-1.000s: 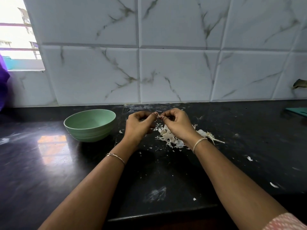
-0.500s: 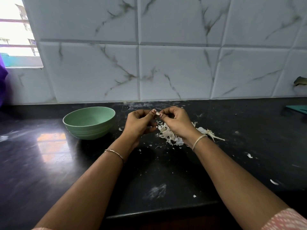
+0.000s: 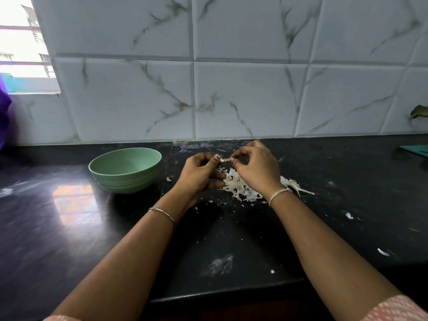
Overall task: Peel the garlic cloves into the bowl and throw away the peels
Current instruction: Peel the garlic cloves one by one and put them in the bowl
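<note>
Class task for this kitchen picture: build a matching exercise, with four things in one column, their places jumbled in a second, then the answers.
Things
1. green round bowl
2. heap of papery white garlic peels
3. small pale garlic clove
4. thin metal bracelet

Places
A. round the left wrist
B. pinched between left hand and right hand
C. on the black counter, left of both hands
D. on the counter, under the right hand

Pairs: 1-C, 2-D, 3-B, 4-A

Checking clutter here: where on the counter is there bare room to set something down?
Bare: the counter left of the left forearm, in front of the green bowl. Crowded: the peel pile right of the bowl, stray peels farther right.
</note>
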Demonstrator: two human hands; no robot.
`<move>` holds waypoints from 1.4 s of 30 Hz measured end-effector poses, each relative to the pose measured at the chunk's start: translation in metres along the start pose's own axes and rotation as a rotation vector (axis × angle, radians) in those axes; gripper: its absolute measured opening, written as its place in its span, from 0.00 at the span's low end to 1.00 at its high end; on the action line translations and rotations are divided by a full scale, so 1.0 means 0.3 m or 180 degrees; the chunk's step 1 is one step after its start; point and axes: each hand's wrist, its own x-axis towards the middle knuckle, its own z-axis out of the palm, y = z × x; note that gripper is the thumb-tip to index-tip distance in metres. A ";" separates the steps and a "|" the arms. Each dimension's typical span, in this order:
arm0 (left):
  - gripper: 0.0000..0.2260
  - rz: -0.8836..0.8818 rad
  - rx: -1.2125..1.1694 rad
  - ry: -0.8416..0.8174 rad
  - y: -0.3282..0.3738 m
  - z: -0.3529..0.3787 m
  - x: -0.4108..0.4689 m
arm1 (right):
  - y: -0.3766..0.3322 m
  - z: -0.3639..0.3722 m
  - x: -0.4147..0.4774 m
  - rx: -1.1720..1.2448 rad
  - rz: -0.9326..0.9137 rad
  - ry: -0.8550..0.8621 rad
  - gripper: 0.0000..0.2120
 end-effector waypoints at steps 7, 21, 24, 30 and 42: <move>0.05 -0.0243 -0.0210 -0.0026 0.008 -0.001 -0.005 | 0.025 -0.024 0.006 -0.0231 0.0033 -0.0045 0.03; 0.07 -0.0156 0.0002 -0.0021 0.004 0.004 -0.006 | 0.000 0.031 0.005 0.1428 -0.0111 -0.0679 0.06; 0.07 -0.0188 0.0012 -0.0042 0.001 0.006 -0.007 | -0.002 0.038 0.003 0.1355 -0.0091 -0.0517 0.06; 0.04 -0.0200 -0.0125 -0.0050 0.007 -0.001 -0.008 | 0.001 0.034 0.000 0.1146 -0.0134 -0.0199 0.07; 0.06 -0.0220 -0.0279 0.0022 0.022 -0.009 -0.015 | 0.006 0.013 0.011 0.1528 0.0082 -0.0351 0.04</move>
